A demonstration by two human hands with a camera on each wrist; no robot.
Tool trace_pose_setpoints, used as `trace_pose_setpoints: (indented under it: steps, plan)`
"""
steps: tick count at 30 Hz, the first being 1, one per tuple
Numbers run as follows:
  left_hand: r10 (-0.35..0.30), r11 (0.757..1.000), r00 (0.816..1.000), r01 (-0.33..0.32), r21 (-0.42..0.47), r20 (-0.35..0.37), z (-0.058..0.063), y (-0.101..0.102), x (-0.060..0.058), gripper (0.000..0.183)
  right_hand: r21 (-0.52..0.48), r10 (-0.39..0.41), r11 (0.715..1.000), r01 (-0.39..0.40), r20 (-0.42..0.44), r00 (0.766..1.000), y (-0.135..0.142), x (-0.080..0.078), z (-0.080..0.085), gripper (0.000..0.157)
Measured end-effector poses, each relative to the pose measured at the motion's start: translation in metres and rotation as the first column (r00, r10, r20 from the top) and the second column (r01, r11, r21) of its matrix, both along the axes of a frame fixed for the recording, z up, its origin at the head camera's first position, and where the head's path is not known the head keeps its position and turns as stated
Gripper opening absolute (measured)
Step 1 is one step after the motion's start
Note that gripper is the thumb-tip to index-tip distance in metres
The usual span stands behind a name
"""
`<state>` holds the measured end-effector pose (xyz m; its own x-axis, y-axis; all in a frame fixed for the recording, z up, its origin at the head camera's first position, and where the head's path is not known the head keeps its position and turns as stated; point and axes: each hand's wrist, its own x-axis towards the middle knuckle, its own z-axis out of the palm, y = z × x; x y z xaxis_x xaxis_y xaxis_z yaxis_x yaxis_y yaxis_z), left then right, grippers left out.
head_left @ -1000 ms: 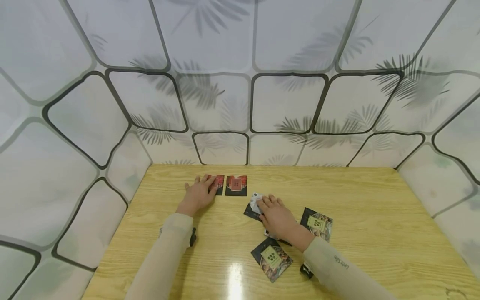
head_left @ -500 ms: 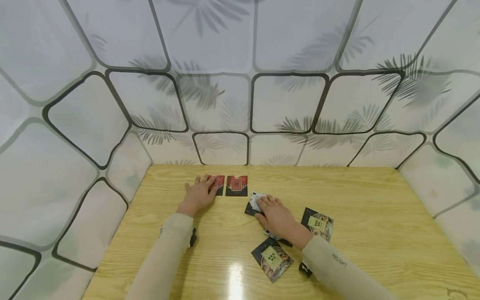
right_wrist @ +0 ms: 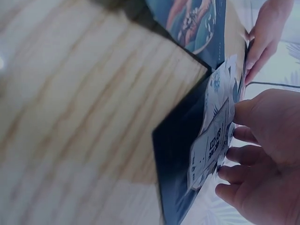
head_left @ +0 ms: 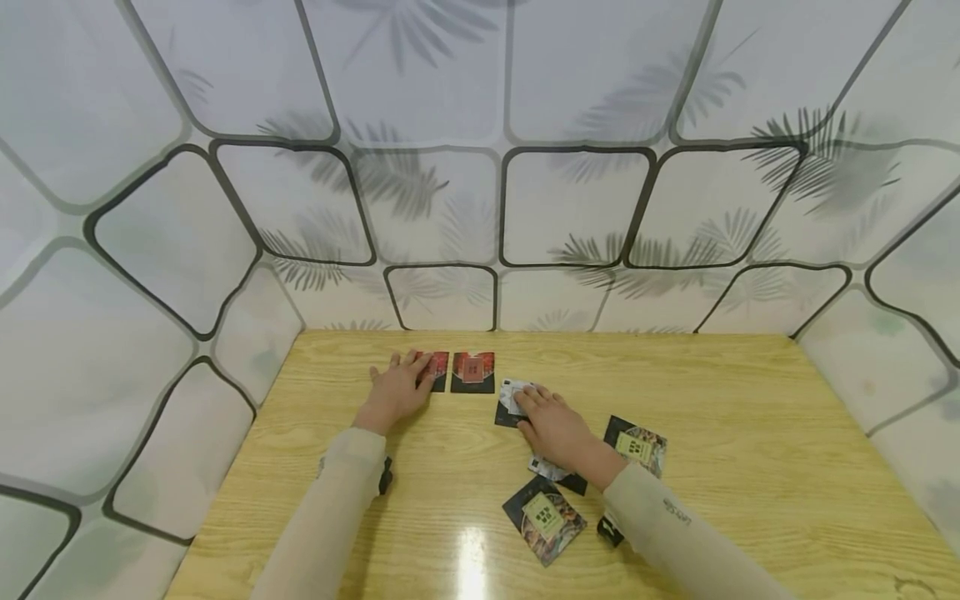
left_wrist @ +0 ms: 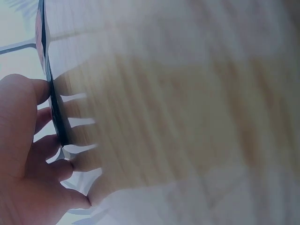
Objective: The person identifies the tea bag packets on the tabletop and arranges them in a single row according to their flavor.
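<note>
My left hand [head_left: 393, 392] rests on a flat square red-and-black packet [head_left: 441, 371], covering its left part. The left wrist view shows this packet's dark edge [left_wrist: 56, 112] along the fingers. A matching red-and-black packet [head_left: 472, 372] lies flat just to its right. With fingers nearly straight, my right hand [head_left: 558, 429] touches a black-and-white square packet [head_left: 510, 404], hiding its right side. Another black-and-white packet [head_left: 551, 469] lies below that palm, partly hidden. In the right wrist view, the fingers [right_wrist: 241, 154] stand behind a dark packet with a white label [right_wrist: 206, 150].
Two dark packets with yellow-green labels lie tilted on the wood-grain table [head_left: 750, 467]: one packet [head_left: 543, 518] is nearer the front, the other packet [head_left: 636, 447] beside the right forearm. A leaf-patterned curtain [head_left: 573, 208] encloses the table's back and sides.
The black-and-white packet under my right fingers has turned straighter and shifted slightly away and to the right. More of the second black-and-white packet shows. The left hand has not moved.
</note>
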<state>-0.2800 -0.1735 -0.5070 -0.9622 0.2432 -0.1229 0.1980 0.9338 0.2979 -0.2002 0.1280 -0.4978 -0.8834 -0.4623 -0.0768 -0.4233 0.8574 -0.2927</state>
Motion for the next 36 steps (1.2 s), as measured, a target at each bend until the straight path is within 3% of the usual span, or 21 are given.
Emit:
trace_pose_setpoints:
  steps: [12,29,36]
  plan:
    - [-0.007,1.000,1.000,0.007,-0.025,0.009,0.007,0.000,0.003,0.059,-0.049,0.024,0.999,-0.023,0.020,1.000,-0.001,-0.002,0.006,0.057]
    - [-0.017,0.999,0.999,0.016,-0.052,-0.028,-0.001,0.001,0.002,0.059,-0.010,0.003,1.000,-0.002,0.013,1.000,-0.002,-0.013,0.002,0.055]
    - [-0.011,0.999,1.000,0.010,-0.046,-0.025,0.002,0.002,0.002,0.060,0.000,0.007,1.000,-0.007,0.006,1.000,-0.001,-0.017,0.002,0.054]
